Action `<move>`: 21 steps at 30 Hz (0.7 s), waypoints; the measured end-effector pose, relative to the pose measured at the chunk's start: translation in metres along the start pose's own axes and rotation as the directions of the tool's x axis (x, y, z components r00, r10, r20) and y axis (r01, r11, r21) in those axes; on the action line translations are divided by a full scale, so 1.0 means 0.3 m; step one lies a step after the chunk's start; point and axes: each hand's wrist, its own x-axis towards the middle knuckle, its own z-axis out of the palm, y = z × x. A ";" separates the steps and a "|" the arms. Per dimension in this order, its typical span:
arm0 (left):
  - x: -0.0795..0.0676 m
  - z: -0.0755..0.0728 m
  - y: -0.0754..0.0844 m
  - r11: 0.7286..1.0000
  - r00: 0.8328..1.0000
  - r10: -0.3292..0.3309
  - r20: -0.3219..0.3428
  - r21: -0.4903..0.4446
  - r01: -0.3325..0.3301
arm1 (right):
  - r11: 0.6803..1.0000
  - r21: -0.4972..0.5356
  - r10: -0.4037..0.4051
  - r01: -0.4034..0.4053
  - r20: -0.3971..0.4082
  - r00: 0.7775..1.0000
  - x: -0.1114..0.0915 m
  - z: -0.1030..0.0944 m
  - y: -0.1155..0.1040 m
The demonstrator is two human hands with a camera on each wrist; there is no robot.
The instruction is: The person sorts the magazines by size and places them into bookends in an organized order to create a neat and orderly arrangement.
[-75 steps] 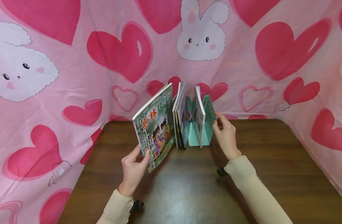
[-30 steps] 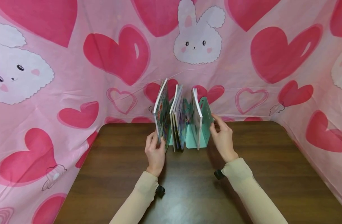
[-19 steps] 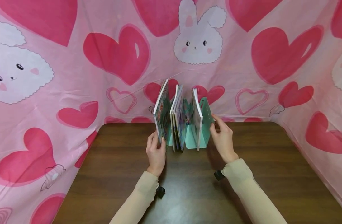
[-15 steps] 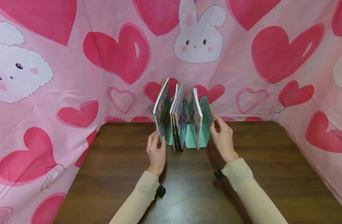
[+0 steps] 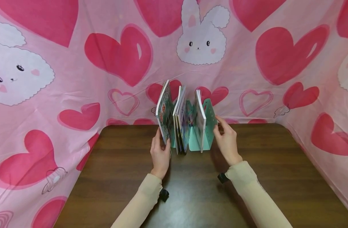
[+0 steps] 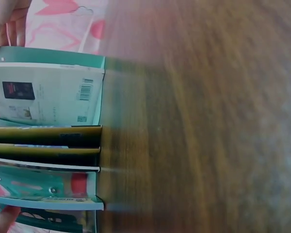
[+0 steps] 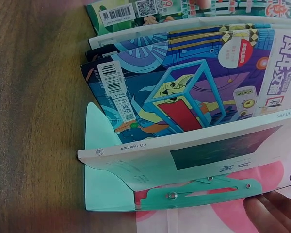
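Note:
My left hand point(image 5: 160, 156) holds the lower near edge of a magazine point(image 5: 164, 115) with a green illustrated cover, fingers on its left side and thumb on its right. That magazine stands upright, leaning slightly, at the left of a mint-green folding book rack point(image 5: 210, 125). My right hand point(image 5: 227, 141) pinches the rack's right end plate between thumb and fingers. Several thin magazines point(image 5: 181, 123) stand in the middle; the right wrist view shows a blue and purple cover point(image 7: 194, 82) there. A white book point(image 5: 201, 122) stands beside the right end plate.
The rack stands toward the back of a dark wooden table point(image 5: 185, 190). Behind it hangs a pink cloth point(image 5: 162, 69) with hearts and rabbits, which also runs along both sides. A gap separates the middle magazines from the white book.
The green magazine, earlier angled out with its cover showing, has swung rightward, upright alongside the others. Lately my left fingers have shifted slightly along its edge. My right hand stays at the end plate.

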 end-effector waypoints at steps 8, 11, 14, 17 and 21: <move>0.008 -0.020 0.008 1.000 0.997 0.002 0.073 0.025 -0.004 | 1.000 -0.019 -0.004 0.005 0.042 0.999 0.000 -0.004 0.006; 0.009 -0.030 0.015 1.000 0.995 -0.005 0.099 0.024 0.002 | 1.000 -0.027 0.011 -0.010 0.055 0.998 -0.007 -0.011 0.003; 0.000 -0.045 0.022 0.999 0.990 -0.028 0.135 0.019 0.026 | 0.999 -0.044 0.028 -0.026 0.061 0.998 -0.023 -0.027 -0.001; -0.014 -0.071 0.024 0.999 0.984 -0.046 0.172 0.002 0.046 | 0.997 -0.075 0.030 -0.025 0.068 0.997 -0.046 -0.046 -0.002; -0.037 -0.126 0.018 0.999 0.977 -0.034 0.212 0.041 0.025 | 0.992 -0.125 0.019 -0.009 0.082 0.996 -0.091 -0.084 0.007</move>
